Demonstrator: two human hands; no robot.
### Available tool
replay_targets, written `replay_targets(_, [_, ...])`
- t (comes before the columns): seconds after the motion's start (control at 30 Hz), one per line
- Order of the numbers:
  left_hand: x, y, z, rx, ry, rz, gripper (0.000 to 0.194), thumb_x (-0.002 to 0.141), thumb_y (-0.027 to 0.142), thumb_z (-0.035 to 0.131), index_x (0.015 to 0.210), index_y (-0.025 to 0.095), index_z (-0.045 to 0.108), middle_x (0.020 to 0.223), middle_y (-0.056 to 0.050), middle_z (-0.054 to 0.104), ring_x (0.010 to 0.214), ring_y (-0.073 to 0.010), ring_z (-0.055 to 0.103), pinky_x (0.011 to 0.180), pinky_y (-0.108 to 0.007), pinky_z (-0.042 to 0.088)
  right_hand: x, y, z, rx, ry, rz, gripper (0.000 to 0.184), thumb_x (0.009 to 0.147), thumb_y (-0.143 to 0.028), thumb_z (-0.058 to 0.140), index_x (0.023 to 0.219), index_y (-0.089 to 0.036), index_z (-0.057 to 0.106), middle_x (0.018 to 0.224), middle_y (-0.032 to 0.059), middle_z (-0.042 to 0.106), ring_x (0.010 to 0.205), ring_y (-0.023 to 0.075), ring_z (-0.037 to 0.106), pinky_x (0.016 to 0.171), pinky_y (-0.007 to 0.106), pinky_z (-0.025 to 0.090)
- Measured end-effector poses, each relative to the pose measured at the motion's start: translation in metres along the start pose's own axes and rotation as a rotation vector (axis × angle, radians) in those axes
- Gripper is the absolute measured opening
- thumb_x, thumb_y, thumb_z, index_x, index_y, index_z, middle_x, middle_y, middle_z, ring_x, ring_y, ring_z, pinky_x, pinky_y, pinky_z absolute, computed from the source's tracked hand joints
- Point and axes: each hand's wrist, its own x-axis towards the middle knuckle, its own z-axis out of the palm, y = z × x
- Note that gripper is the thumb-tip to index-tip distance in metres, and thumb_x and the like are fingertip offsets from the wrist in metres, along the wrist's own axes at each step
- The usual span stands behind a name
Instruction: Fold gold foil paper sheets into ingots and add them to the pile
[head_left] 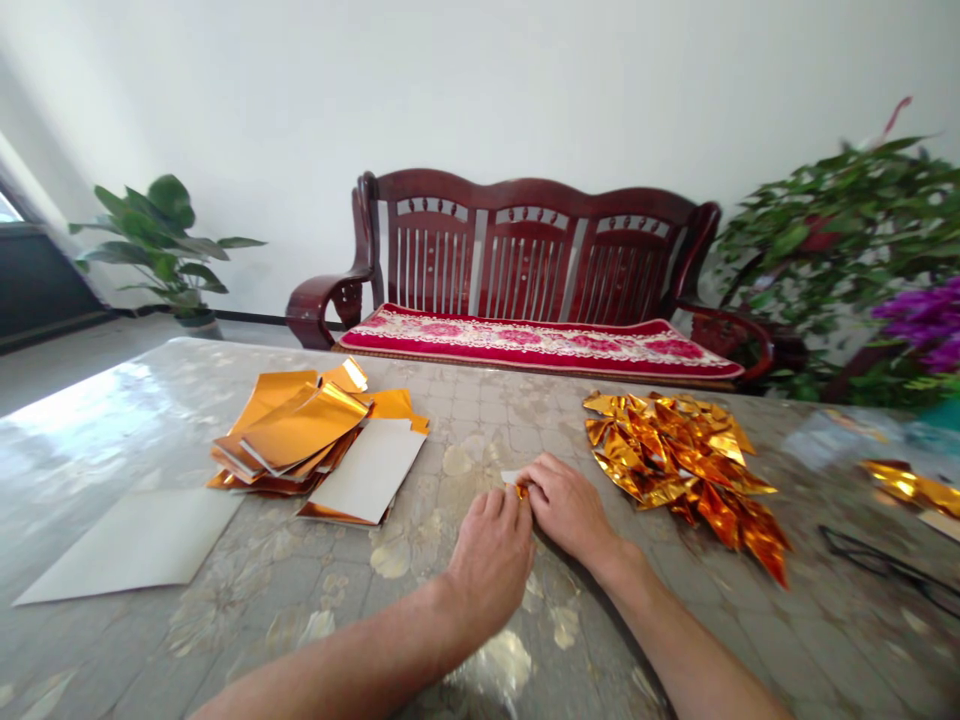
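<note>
Both hands meet over the middle of the table, their fingers closed around a small sheet of gold foil paper [522, 492]. A pale corner of the sheet shows beyond the fingertips; most of it is hidden. My left hand [495, 545] grips it from the left and my right hand [562, 500] from the right. To the left lies a loose stack of gold foil sheets [300, 425], with a white-backed sheet [367, 470] at its near side. On the right is a heap of folded gold foil pieces [675, 460].
A large white sheet [142, 540] lies at the table's left. Dark-framed glasses [892, 570], clear plastic [840, 435] and more gold foil [915, 488] are at the right. Behind the patterned table [480, 420] stands a dark wooden bench [517, 250]; leafy plants [840, 230] stand nearby.
</note>
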Motion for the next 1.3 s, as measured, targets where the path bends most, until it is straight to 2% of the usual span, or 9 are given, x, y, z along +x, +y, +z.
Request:
replay_targets(0.23, [-0.001,-0.004,0.0,-0.051,0.041,-0.014,0.029,0.092,0.023,0.05,0.118,0.015,0.06,0.11,-0.012,0.059,0.101,-0.027,0.052,0.085,-0.041,0.044,-0.001,0.002,0.002,0.011,0.014,0.007,0.024,0.088,-0.011,0.048,0.09,-0.024,0.068,0.093,0.0005,0.064,0.09,0.0145,0.059,0.075,0.025,0.038])
replay_targets(0.43, [-0.001,-0.006,0.008,-0.108,0.091,-0.046,0.032,0.093,0.028,0.05,0.123,0.017,0.054,0.117,-0.011,0.056,0.113,-0.0273,0.048,0.096,-0.043,0.042,-0.006,0.009,0.006,0.002,0.121,0.096,0.01,0.089,-0.024,0.057,0.092,-0.022,0.067,0.092,0.0022,0.066,0.091,0.019,0.059,0.081,0.029,0.04])
replay_targets(0.57, [0.0,-0.007,0.009,-0.111,0.074,-0.045,0.029,0.093,0.03,0.051,0.118,0.018,0.056,0.116,-0.012,0.056,0.114,-0.0282,0.047,0.097,-0.045,0.041,-0.008,0.02,0.005,0.01,0.215,0.135,0.014,0.09,-0.024,0.054,0.098,-0.021,0.066,0.096,0.0035,0.067,0.094,0.0203,0.059,0.086,0.03,0.041])
replay_targets(0.67, [0.0,-0.007,0.005,-0.109,0.033,-0.022,0.022,0.094,0.029,0.048,0.11,0.018,0.059,0.108,-0.011,0.058,0.108,-0.028,0.049,0.093,-0.045,0.042,-0.008,0.033,0.002,0.005,0.3,0.234,0.021,0.092,-0.02,0.048,0.102,-0.019,0.066,0.102,0.0061,0.067,0.102,0.0209,0.058,0.091,0.031,0.04])
replay_targets(0.73, [0.0,-0.008,0.001,-0.104,0.0,-0.008,0.019,0.095,0.028,0.047,0.105,0.018,0.06,0.102,-0.011,0.058,0.103,-0.0277,0.05,0.089,-0.044,0.043,-0.009,0.041,0.0,-0.011,0.289,0.314,0.023,0.093,-0.02,0.046,0.102,-0.018,0.067,0.104,0.007,0.067,0.103,0.0209,0.059,0.09,0.03,0.041])
replay_targets(0.83, [0.001,-0.009,-0.001,-0.101,-0.015,-0.007,0.017,0.095,0.027,0.047,0.101,0.018,0.06,0.099,-0.01,0.058,0.099,-0.0271,0.05,0.086,-0.043,0.043,-0.01,0.047,-0.004,-0.058,0.197,0.364,0.024,0.095,-0.023,0.045,0.097,-0.02,0.069,0.102,0.007,0.068,0.1,0.0204,0.06,0.088,0.03,0.041])
replay_targets(0.93, [0.003,-0.011,0.0,-0.102,0.0,0.019,0.016,0.096,0.026,0.045,0.098,0.019,0.06,0.098,-0.009,0.057,0.097,-0.0262,0.05,0.084,-0.042,0.044,-0.009,0.044,-0.005,-0.098,0.149,0.344,0.026,0.097,-0.027,0.046,0.092,-0.022,0.07,0.099,0.0061,0.067,0.099,0.0197,0.06,0.085,0.029,0.04])
replay_targets(1.13, [0.006,-0.014,0.007,-0.139,0.004,0.085,0.017,0.098,0.022,0.043,0.094,0.02,0.059,0.095,-0.005,0.059,0.09,-0.0226,0.054,0.08,-0.036,0.047,-0.005,0.03,-0.001,-0.135,0.154,0.296,0.018,0.092,-0.032,0.055,0.086,-0.023,0.069,0.094,0.0037,0.066,0.094,0.0202,0.058,0.079,0.028,0.038])
replay_targets(1.3, [0.009,-0.019,0.013,-0.261,0.007,0.079,0.017,0.098,0.018,0.045,0.105,0.023,0.059,0.109,-0.002,0.06,0.096,-0.0177,0.058,0.079,-0.028,0.049,0.0,0.024,0.001,-0.137,0.166,0.299,0.014,0.089,-0.03,0.057,0.08,-0.022,0.065,0.09,0.003,0.067,0.09,0.0193,0.059,0.075,0.028,0.038])
